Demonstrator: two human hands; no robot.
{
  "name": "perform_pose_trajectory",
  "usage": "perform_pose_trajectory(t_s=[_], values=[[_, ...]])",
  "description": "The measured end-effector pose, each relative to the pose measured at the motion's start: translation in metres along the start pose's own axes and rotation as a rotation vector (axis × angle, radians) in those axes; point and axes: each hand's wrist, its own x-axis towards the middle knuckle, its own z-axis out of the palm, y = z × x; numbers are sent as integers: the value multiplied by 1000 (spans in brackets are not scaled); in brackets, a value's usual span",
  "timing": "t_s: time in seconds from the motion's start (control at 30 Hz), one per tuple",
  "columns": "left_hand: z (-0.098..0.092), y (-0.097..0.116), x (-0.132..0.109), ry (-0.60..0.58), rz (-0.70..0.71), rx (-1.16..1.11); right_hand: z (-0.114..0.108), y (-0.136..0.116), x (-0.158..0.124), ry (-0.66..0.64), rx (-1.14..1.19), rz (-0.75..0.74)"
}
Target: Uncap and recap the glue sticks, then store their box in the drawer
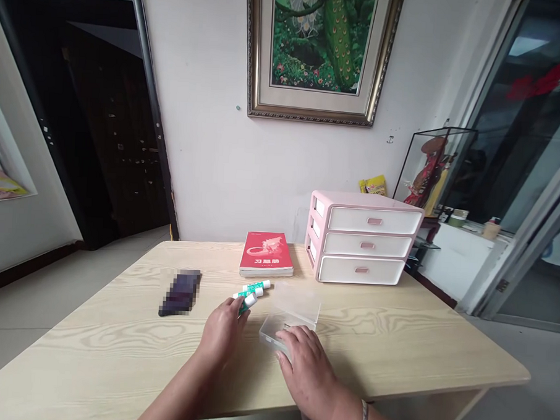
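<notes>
My left hand [222,330] is closed round a small white-and-green tube [248,303], its white cap pointing right. Two similar tubes lie just beyond it, a farther tube [257,286] and a nearer tube [248,293]. A clear plastic box [271,335] stands to the right with its lid [299,302] tipped back. Over the box's right side, my right hand [309,371] has its fingers bent, with the thumb by the front wall. Small items inside the box are partly hidden by those fingers.
A red book [267,254] lies at the back of the wooden table [395,339]. Beside it stands a pink-and-white drawer unit [365,238]. A dark, pixelated flat object [181,293] lies on the left. The table's front edge runs beneath my forearms.
</notes>
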Motion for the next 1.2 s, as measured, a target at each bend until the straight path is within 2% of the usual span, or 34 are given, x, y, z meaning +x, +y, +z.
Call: perform_pose_trajectory(t_s=[0.07,0.17,0.33,0.6,0.83,0.9,0.97,1.1,1.2], values=[[10,-6,11,-63,68,205,8,13,-5,-23,-100,-4],[24,-5,24,-88,130,289,13,27,-8,-76,-219,-26],[34,-5,36,-55,180,296,-6,55,-13,-76,-285,14],[37,-16,39,44,175,247,-48,121,-24,-31,-359,52],[38,-21,47,-6,156,84,-61,164,-29,53,-417,57],[37,-22,49,-25,176,47,-59,164,-28,142,-406,37],[36,-22,51,-38,195,18,-56,152,-23,243,-351,7],[37,-18,56,-62,214,-34,-42,99,-1,351,-95,-76],[40,-15,61,-87,260,-87,-20,57,24,324,123,-83]])
